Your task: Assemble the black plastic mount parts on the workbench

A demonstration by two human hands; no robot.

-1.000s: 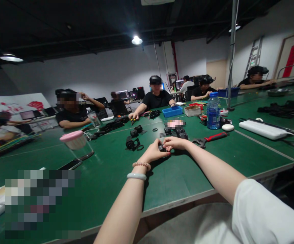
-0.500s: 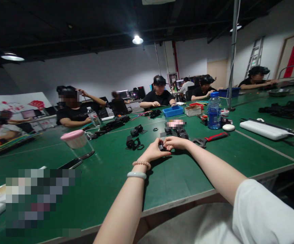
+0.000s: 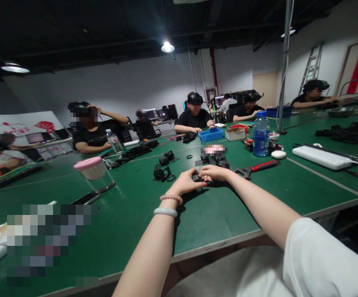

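Note:
A small black part (image 3: 196, 178), its kind too small to make out, lies between my two hands just above the green table (image 3: 222, 222). My left hand (image 3: 186, 182) curls round it from the left, thumb and fingers closed on it. From the right, my right hand (image 3: 211, 173) pinches at the same part with bent fingers, which partly hide it. Beyond my hands sit more black parts (image 3: 220, 160). To their left lie a black ring-shaped part (image 3: 163, 173) and another black piece (image 3: 167, 157).
An adjustable wrench (image 3: 257, 168) with a red handle lies right of my hands, near a blue bottle (image 3: 261, 136) and a white power strip (image 3: 321, 157). A pink-lidded cup (image 3: 89, 169) stands at left. A blue tray (image 3: 210, 135) sits farther back, where co-workers sit.
My hands stay together on the black part, with a slight shift of the left wrist and fingers. The co-worker across the table has drawn one hand back.

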